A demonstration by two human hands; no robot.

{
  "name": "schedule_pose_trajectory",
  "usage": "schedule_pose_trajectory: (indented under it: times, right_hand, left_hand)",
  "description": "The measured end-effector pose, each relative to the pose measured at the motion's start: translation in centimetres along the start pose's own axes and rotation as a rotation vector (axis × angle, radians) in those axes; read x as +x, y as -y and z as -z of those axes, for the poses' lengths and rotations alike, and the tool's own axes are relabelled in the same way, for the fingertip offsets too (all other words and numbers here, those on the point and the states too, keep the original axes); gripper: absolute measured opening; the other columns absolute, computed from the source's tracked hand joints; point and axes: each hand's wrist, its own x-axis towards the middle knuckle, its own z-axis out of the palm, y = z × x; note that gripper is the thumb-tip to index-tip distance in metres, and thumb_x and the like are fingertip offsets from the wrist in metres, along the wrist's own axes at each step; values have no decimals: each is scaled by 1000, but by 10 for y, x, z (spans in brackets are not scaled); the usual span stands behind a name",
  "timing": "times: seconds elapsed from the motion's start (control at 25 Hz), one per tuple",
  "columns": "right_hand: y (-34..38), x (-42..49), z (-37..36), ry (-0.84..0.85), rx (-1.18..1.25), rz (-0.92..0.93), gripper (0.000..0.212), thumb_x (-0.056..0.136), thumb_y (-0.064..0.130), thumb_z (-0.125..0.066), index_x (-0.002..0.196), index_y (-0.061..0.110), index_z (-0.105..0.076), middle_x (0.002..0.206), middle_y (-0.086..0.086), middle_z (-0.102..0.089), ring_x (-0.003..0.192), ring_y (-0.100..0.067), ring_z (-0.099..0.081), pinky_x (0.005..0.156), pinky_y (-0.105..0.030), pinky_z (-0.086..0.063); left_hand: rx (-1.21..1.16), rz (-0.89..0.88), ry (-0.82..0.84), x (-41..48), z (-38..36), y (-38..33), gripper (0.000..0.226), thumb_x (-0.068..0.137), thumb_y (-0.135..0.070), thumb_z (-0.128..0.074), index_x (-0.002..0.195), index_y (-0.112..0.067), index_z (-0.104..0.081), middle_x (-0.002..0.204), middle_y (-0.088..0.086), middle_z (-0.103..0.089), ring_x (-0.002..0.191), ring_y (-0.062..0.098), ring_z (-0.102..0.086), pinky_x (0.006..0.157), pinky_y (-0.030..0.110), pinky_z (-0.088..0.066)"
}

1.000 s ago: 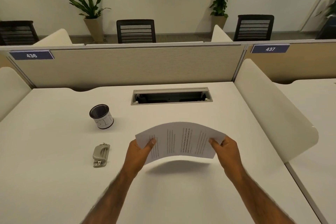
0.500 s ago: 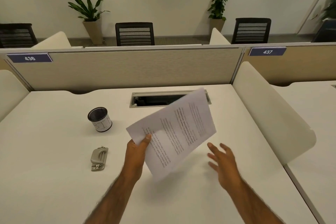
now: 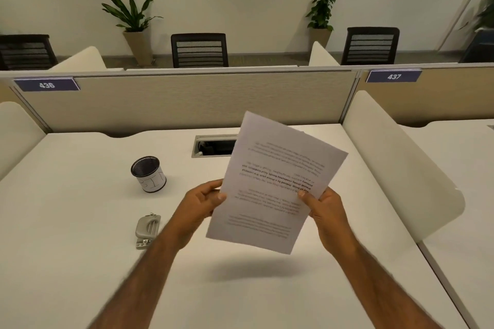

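Item 1: printed paper sheets point(image 3: 276, 181), centre of the frame. They are hanging in the air above the white counter point(image 3: 74, 262), touching no surface, and are casting a shadow on it below. The sheets are leaning to the right, with the printed lines reading upside down to the camera. Their upper part is covering the right end of the cable slot point(image 3: 213, 145).

Item 2: left hand point(image 3: 199, 205), lower centre. It is gripping the left edge of the sheets, with the thumb lying on the printed face and the fingers curling behind.

Item 3: right hand point(image 3: 327, 212), right of centre. It is pinching the right edge of the sheets, thumb on top.

Item 4: mesh pen cup point(image 3: 148, 173), left of centre. It is standing upright on the counter, well apart from the sheets.

Item 5: grey metal punch point(image 3: 147, 227), lower left of centre. It is lying flat on the counter, just beside the left forearm.

Item 6: beige partition point(image 3: 187, 99), across the middle of the frame. It is carrying blue number plates, 436 point(image 3: 46, 85) at the left and 437 point(image 3: 393, 76) at the right.

Item 7: black chairs point(image 3: 199, 49) and potted plants point(image 3: 131, 16), upper part of the frame, standing behind the partition.
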Motion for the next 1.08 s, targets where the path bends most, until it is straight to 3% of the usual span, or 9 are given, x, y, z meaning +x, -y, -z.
schedule_pose_trajectory:
  times: [0.08,0.16,0.44,0.64,0.76,0.92,1.0,1.08]
  right_hand:
    - [3,-3,-10,35,-94,28,24,94,10,-67,107,30,-72,106,7,-79,96,-20,-75,72,-30,-62]
    - [6,-7,-18,75,-135,61,18,93,19,-67,104,32,-73,102,9,-79,91,-15,-75,66,-23,-60]
    - [13,-6,-24,58,-203,67,23,95,22,-69,103,44,-67,99,14,-77,88,-12,-74,66,-22,-60]
    - [-3,-13,-23,44,-244,26,27,96,22,-64,99,49,-69,93,19,-77,89,-14,-74,62,-21,-58]
    - [1,-7,-21,32,-243,71,27,94,30,-63,96,56,-68,93,23,-75,87,-4,-73,59,-16,-58]
    - [-9,0,-18,47,-268,35,27,96,22,-66,98,49,-69,92,27,-75,84,3,-71,56,-12,-55]
    - [-14,1,-14,35,-267,11,26,97,19,-66,97,44,-69,91,25,-76,83,-1,-72,58,-12,-56]
    - [-17,5,-6,-12,-256,2,17,96,19,-67,97,35,-71,93,19,-78,89,-10,-74,64,-15,-58]
  left_hand:
    - [57,-21,45,3,-12,-3,32,88,-44,-74,118,-35,-76,119,1,-78,107,22,-75,82,31,-62]
    - [65,-22,-11,7,-26,-3,26,87,-45,-73,112,-40,-78,115,-3,-79,103,21,-76,82,32,-62]
    - [27,-51,-137,10,-36,7,25,82,-48,-77,107,-45,-77,107,-11,-80,96,15,-77,70,25,-63]
    - [84,19,-156,4,-49,28,32,86,-47,-68,116,-38,-72,105,-8,-80,97,23,-76,82,42,-65]
    - [59,-11,-181,7,-46,23,23,85,-47,-70,107,-47,-75,104,-11,-80,94,17,-77,74,31,-65]
    - [78,11,-198,8,-51,25,25,87,-44,-71,111,-43,-72,102,-15,-80,96,20,-76,77,34,-65]
    - [69,11,-208,9,-53,25,14,97,-36,-68,107,-45,-74,101,-14,-80,97,23,-76,76,34,-64]
    - [25,-13,-229,10,-52,18,19,98,-36,-66,99,-52,-76,101,-12,-81,96,20,-77,73,31,-63]
